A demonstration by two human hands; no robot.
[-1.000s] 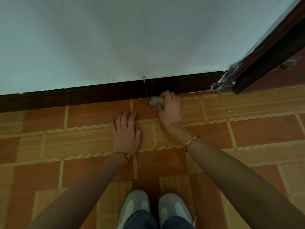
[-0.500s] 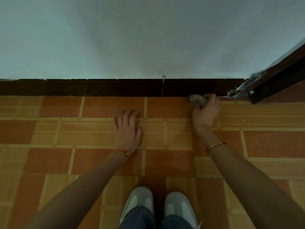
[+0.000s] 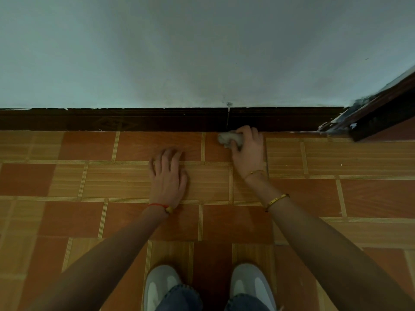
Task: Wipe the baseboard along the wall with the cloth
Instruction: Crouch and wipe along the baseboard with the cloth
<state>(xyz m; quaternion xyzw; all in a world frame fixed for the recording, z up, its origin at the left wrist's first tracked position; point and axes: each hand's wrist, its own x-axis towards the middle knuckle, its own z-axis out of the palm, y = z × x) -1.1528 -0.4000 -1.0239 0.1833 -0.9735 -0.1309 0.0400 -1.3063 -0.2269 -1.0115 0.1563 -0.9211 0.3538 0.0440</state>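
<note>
A dark brown baseboard (image 3: pixel 146 119) runs along the foot of the pale wall (image 3: pixel 179 52). My right hand (image 3: pixel 248 149) grips a small bunched grey cloth (image 3: pixel 229 138) and holds it at the bottom edge of the baseboard, just right of a thin vertical seam (image 3: pixel 228 118). The cloth sticks out to the left of my fingers. My left hand (image 3: pixel 167 176) lies flat on the tiled floor (image 3: pixel 89 176), fingers spread, about a hand's width short of the baseboard.
A dark wooden door frame (image 3: pixel 379 113) with chipped paint angles in at the right end of the baseboard. My two grey shoes (image 3: pixel 161 286) stand at the bottom centre. The floor is orange and tan patterned tile.
My right hand with the cloth slid left along the baseboard, back toward the seam, after having gone right toward the door frame. My left hand stayed flat on the floor.
</note>
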